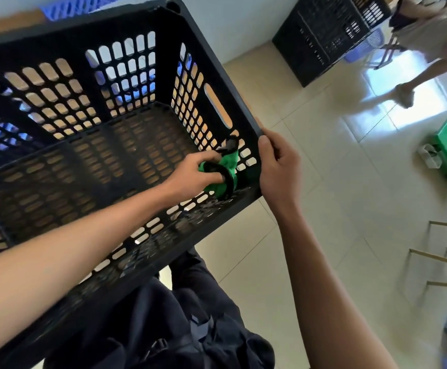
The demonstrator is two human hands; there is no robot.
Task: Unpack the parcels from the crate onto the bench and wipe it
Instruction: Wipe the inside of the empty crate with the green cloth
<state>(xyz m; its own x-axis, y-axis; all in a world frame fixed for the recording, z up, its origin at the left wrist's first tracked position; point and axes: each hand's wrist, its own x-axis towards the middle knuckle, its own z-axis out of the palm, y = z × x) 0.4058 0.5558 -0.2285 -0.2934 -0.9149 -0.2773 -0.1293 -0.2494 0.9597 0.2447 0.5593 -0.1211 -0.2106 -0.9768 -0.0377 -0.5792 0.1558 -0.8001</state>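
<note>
Left hand (pixel 190 173) grips a green-and-black cloth (pixel 223 169) inside the black perforated plastic crate (pixel 126 145), right hand (pixel 279 169) clutching its corner rim.

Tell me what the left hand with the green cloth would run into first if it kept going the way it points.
The left hand, gripping the green cloth, points at the crate's right end wall. It would likely meet that slotted wall near the corner first; the right hand grips the rim just beyond. Depth is uncertain.

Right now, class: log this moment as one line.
left hand: wiping with green cloth | right hand: holding rim | crate: no parcels visible
</note>
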